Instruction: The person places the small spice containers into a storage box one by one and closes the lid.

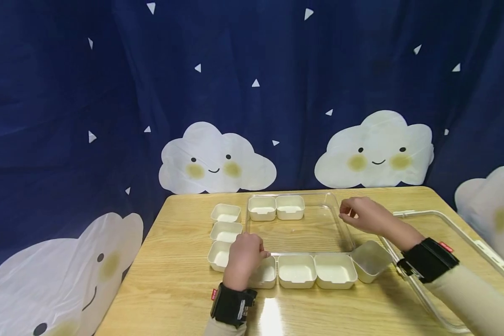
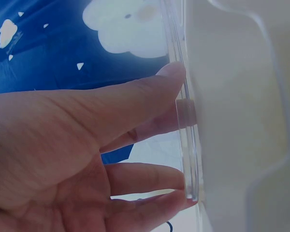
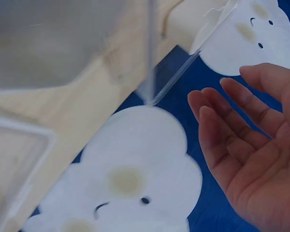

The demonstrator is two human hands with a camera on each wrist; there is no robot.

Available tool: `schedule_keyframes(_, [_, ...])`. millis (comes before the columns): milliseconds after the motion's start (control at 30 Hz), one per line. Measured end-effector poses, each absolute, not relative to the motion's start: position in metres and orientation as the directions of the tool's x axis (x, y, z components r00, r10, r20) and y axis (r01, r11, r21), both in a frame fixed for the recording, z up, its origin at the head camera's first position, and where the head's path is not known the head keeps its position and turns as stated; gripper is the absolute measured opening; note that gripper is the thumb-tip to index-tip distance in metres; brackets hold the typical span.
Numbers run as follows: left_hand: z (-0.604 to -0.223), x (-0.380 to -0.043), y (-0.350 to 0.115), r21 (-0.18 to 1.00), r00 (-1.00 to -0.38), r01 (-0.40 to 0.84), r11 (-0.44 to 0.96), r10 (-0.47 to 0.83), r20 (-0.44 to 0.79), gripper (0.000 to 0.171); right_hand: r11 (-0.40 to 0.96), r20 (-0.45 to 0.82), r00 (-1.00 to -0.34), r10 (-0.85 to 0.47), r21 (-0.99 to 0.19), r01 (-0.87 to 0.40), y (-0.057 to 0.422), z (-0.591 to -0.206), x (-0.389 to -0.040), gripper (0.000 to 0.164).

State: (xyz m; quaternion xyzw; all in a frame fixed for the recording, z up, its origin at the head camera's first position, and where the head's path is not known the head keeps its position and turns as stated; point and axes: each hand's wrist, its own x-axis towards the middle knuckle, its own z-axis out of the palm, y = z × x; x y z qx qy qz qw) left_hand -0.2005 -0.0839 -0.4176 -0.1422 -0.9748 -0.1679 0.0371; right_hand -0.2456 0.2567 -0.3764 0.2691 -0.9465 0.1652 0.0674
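Backdrop, one: navy fabric, creased, printed with white triangles and four smiling white clouds. Table, one: pale wood-grain top, glossy under reflected light.

Side bins, three: cream plastic, open-topped, rounded corners, in a column left of the tray; the nearest partly hidden by the hand.

Left hand, one: thumb and fingers pinching the clear plastic edge of the tray; black wrist strap, beige sleeve.

Tray, one: clear, shallow, rectangular with rounded corners, mid-table between the hands. Inside, at its far left corner, inner bins, two, side by side.

Front bins, three: same cream type, in a row along the tray's near edge. Tilted bin, one: matt greyish face, right of that row.

Right hand, one: fingers loosely curved, thumb apart, grasping nothing, beside the tray's right edge.

Frame, one: white-rimmed, rounded corners, far right.
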Motion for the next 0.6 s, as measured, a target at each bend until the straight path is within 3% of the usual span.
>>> schedule_keyframes(167, [-0.418, -0.2, -0.086, 0.305, -0.953, 0.302, 0.903, 0.274, 0.132, 0.033, 0.805, 0.208, -0.841, -0.499, -0.247, -0.539, 0.29, -0.394, -0.221, 0.013])
schedule_keyframes(433, [-0.416, -0.199, -0.088, 0.29, -0.946, 0.321, 0.901, 0.294, 0.134, 0.035, 0.768, 0.152, -0.827, -0.542, -0.309, -0.56, 0.315, -0.418, -0.201, 0.011])
schedule_keyframes(600, [-0.415, -0.198, -0.085, 0.3, -0.944, 0.329, 0.895, 0.302, 0.135, 0.036, 0.791, 0.13, -0.857, -0.498, -0.337, -0.511, 0.323, -0.424, -0.195, 0.007])
